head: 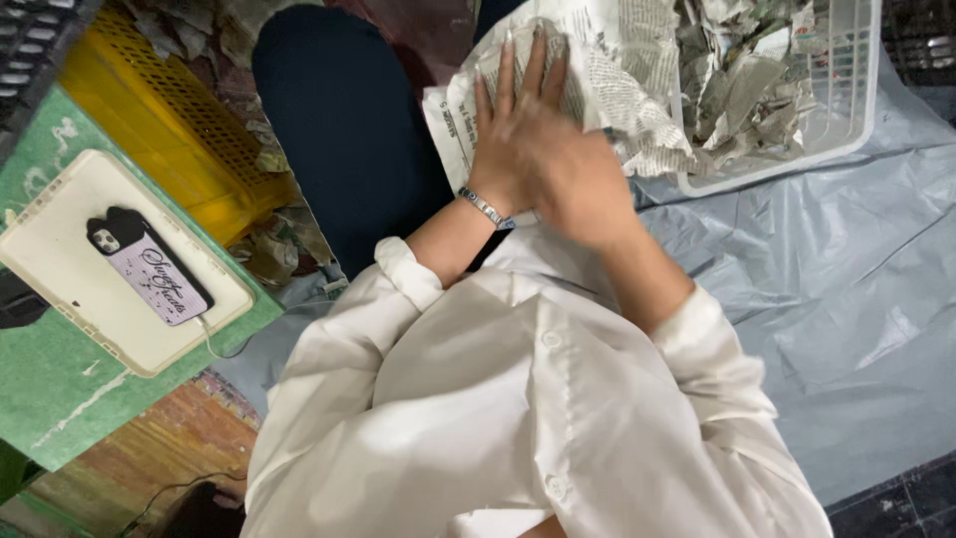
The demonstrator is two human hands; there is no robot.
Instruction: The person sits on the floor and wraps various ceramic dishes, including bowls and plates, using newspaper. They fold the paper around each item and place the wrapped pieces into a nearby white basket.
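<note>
**Newspaper pressed flat under two hands**

At the left of the frame, a phone is laid on a pale tray. At upper centre, a newspaper sheet is pinned by the flat, open left hand; the blurred right hand overlaps it, its grip unclear. At upper right, crumpled paper is held in a white basket.

I am seeing myself wearing a white buttoned shirt with rolled cuffs, dark navy trousers, and a silver bracelet circling my left wrist.

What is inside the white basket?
The white basket holds crumpled newspaper scraps. A newspaper sheet, pressed flat under the left hand, covers its near corner, so the bottom is hidden.
</note>
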